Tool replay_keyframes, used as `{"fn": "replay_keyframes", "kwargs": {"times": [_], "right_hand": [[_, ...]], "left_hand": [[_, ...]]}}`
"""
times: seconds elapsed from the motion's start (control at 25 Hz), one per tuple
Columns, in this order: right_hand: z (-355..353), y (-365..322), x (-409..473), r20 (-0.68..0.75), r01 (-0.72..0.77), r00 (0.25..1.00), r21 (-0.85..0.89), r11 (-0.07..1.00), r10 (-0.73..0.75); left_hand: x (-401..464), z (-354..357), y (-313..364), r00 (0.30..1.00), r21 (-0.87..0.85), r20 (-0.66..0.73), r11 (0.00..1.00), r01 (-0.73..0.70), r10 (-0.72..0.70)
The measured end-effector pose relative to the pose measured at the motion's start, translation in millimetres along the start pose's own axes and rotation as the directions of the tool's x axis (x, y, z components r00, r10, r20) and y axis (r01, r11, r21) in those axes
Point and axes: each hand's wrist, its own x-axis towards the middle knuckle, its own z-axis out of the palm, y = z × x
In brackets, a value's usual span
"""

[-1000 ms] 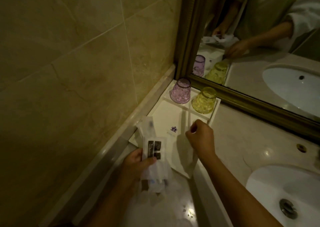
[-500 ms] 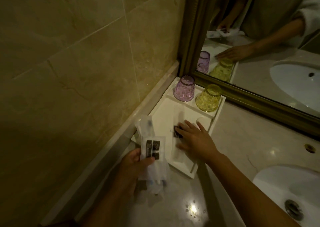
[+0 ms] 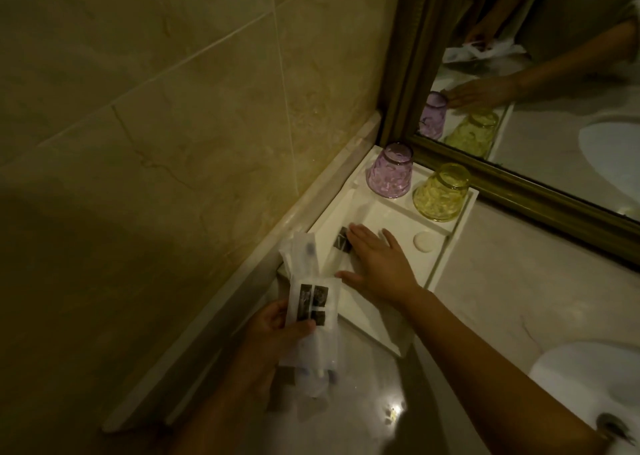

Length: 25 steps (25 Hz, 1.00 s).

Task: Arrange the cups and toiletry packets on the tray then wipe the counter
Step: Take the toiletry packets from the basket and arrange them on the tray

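A white tray [image 3: 446, 250] sits in the counter corner against the tiled wall and the mirror. A purple cup [image 3: 390, 171] and a yellow cup [image 3: 441, 193] stand upside down at its far end. My right hand [image 3: 375, 265] lies flat with fingers spread on a packet with a dark label [image 3: 342, 240] in the tray's main section. My left hand [image 3: 277, 330] holds a bunch of clear toiletry packets [image 3: 313, 304] with dark labels just above the tray's near left corner.
A gold-framed mirror [image 3: 519, 187] runs along the back. A white sink basin [image 3: 588, 382] lies to the right. The marble counter [image 3: 519, 291] stretches between tray and sink. A raised ledge [image 3: 242, 257] borders the tiled wall on the left.
My right hand went from a closed pinch over the tray to lying flat on a packet, then slid it left toward the wall. The left hand kept its bunch.
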Motion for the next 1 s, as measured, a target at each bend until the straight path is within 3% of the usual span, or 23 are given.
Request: {"fn": "replay_keyframes", "kwargs": {"times": [0.28,0.44,0.56,0.64,0.72,0.8,0.88,1.0], "right_hand": [[12,-19,20,-0.149,-0.058,0.987,-0.013,0.998,0.056],[9,-32,28,-0.132,-0.087,0.988,-0.051,0.995,0.080],[-5,-38,22,-0.143,-0.136,0.979,0.076,0.988,0.146],[-18,-38,-3,-0.140,-0.216,0.940,0.464,0.859,0.312],[-29,-45,-39,0.085,-0.293,0.922,0.791,0.537,0.378],[-29,-57,-71,0.253,-0.383,0.904,0.837,0.392,0.344],[-30,-64,-87,0.249,-0.389,0.885,0.859,0.332,0.393],[-41,-58,-96,0.216,-0.402,0.839,0.865,0.301,0.500]], "left_hand": [[-3,-4,-8,0.999,-0.021,-0.055,1.000,0.000,-0.001],[-8,-2,-8,0.998,-0.051,-0.059,0.998,-0.030,0.027],[-9,2,-8,0.997,-0.024,-0.062,0.999,-0.041,0.039],[-7,3,-9,0.997,-0.008,-0.047,0.998,-0.070,0.069],[-3,8,-11,0.996,-0.006,-0.017,0.996,-0.091,0.091],[2,15,-10,0.992,0.052,-0.019,0.991,-0.123,0.124],[7,26,-9,0.990,0.081,0.021,0.987,-0.140,0.139],[11,38,-8,0.995,-0.146,0.093,0.989,-0.024,0.037]]}}
